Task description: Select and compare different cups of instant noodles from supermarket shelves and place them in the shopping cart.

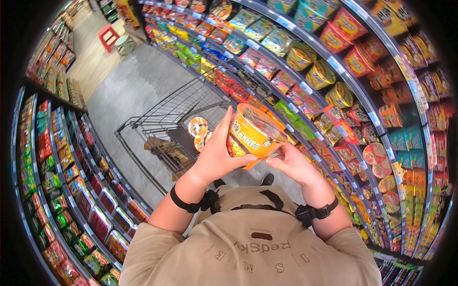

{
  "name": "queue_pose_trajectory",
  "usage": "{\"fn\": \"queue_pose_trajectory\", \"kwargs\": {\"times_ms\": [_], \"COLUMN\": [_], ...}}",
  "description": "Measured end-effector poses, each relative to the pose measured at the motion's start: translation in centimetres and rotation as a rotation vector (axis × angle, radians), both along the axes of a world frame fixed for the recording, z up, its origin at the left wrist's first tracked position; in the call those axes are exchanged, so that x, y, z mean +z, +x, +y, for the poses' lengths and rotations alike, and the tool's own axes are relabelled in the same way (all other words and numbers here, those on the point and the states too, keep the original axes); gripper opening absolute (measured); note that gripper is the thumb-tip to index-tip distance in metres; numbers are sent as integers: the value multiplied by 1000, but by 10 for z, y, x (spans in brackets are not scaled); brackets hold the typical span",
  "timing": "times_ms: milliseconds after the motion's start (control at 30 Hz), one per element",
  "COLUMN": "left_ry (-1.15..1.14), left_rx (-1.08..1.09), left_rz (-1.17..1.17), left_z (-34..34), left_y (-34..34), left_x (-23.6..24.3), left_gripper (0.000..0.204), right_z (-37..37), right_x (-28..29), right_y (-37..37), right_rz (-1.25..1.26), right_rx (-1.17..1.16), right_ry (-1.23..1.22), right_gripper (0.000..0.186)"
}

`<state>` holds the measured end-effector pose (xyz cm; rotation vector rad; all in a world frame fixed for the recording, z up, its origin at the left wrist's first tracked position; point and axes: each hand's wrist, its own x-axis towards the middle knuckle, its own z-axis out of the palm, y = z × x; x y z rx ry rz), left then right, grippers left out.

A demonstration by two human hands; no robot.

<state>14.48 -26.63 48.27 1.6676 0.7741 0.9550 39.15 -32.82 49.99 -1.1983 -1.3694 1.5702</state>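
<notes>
An orange instant noodle cup (253,136) is held up in front of my chest, tilted with its printed lid upward. My left hand (222,150) grips it from the left side, thumb along its lower part. My right hand (291,164) holds its lower right, fingers partly hidden behind it. Below and beyond the cup is a dark metal shopping cart (143,124); in it lie round lidded tubs (198,126) with orange-and-white tops and a brown item (157,152) I cannot make out.
Tall shelves of noodle cups and packets (319,74) run along my right. Lower shelves of bagged goods (62,190) line my left. The grey floor (114,90) leads up the aisle to a red stool (108,37) and a pale green stool (124,45).
</notes>
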Motion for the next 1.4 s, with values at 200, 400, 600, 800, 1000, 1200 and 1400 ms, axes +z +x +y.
{"fn": "queue_pose_trajectory", "kwargs": {"times_ms": [200,400,600,800,1000,1200,1400], "left_ry": [76,69,28,106,184,162,277], "left_rx": [-170,-470,-504,-405,-387,-329,-272], "left_rz": [16,-13,44,71,278,291,292], "left_z": [11,13,-4,-16,-29,-27,-4], "left_y": [68,153,242,321,387,421,442], "left_x": [9,29,33,23,34,34,48], "left_gripper": [111,106,119,123,120,115,112], "right_z": [-35,-75,-92,-108,-129,-135,-116], "right_x": [0,-17,-1,-3,-7,9,25], "right_y": [75,153,224,295,356,394,412], "right_rz": [73,247,243,103,128,270,361], "right_rx": [-192,-384,-513,-541,-469,-433,-381], "right_ry": [-67,7,60,61,0,80,136], "right_gripper": [80,62,50,49,50,69,79]}}
